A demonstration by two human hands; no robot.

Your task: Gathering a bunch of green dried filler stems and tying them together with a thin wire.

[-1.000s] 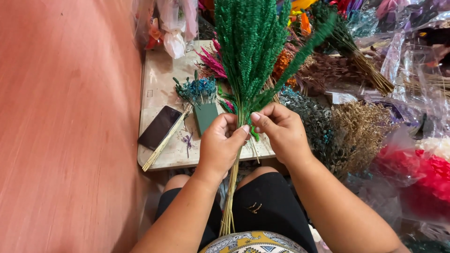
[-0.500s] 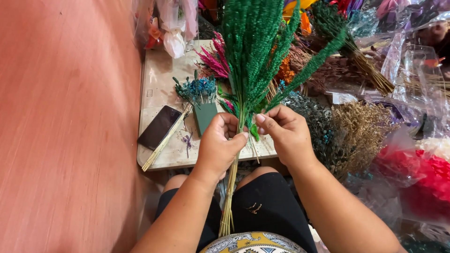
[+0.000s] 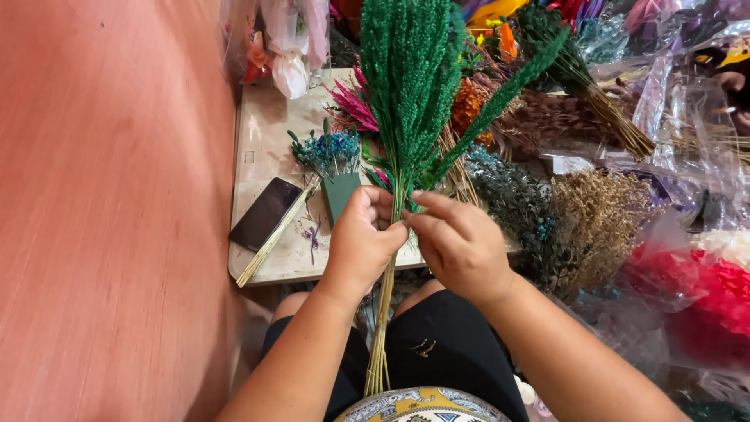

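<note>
Green dyed grass bunch point(image 3: 414, 86), pinched at the stems by both hands.
Compared with a second ago, the right hand point(image 3: 461, 242) has slid lower and leftward, its fingertips now meeting the left hand point(image 3: 363, 242) on the stems above the lap; the left stays clamped around the bundle, so the bunch looks tighter gathered. Behind, on the counter point(image 3: 266, 125), stand a blue sprig in a green foam block point(image 3: 340, 195) and a dark phone point(image 3: 266, 213).
</note>
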